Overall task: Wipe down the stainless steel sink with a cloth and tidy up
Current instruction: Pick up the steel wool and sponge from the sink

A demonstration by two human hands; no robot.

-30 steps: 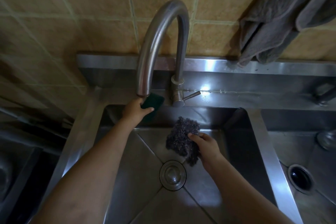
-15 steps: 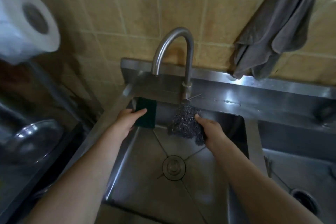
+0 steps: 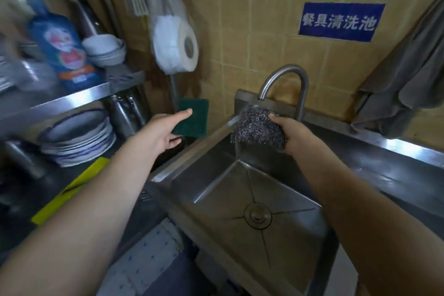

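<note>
Left hand (image 3: 163, 132), pinching green scouring pad (image 3: 194, 118), has swung clear of sink (image 3: 216, 190) toward shelf (image 3: 72, 98). Right hand (image 3: 292, 134) grips steel wool scourer (image 3: 257, 127), now raised beneath faucet (image 3: 288, 74). Tidying apparently under way.

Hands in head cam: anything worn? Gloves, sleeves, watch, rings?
Nothing worn that shows. Left hand and right hand are ungloved, no rings or watch visible. Left forearm and right forearm bare to the frame edge, no sleeve in view.
</note>
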